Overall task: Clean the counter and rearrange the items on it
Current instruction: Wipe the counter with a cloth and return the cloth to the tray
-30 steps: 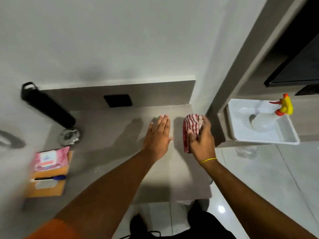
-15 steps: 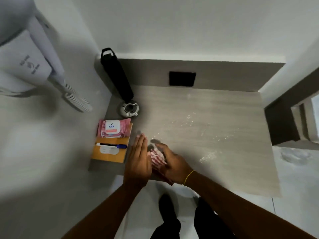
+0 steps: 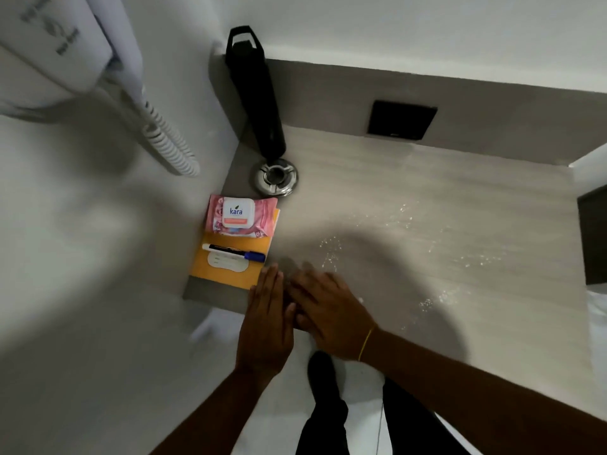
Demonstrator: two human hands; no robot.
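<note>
The grey counter [image 3: 443, 198] has white crumbs scattered across its middle [image 3: 405, 215] and near its front [image 3: 328, 251]. My right hand [image 3: 328, 313] presses down at the counter's front left edge. The red-striped cloth it held a moment ago is hidden beneath it. My left hand [image 3: 267, 323] is flat with fingers together, right next to the right hand at the counter's edge, and it holds nothing.
A black bottle [image 3: 256, 93] stands in the back left corner, with a metal ashtray [image 3: 275, 176] in front of it. A pink wipes pack [image 3: 241, 216] and a pen [image 3: 233, 252] lie on an orange envelope [image 3: 226, 272]. A coiled cord [image 3: 167, 139] hangs on the left wall.
Both hands moved from the counter's right end to its front left edge, the right one dragging the cloth. The cloth showed under the right hand half a second ago and is covered now.
</note>
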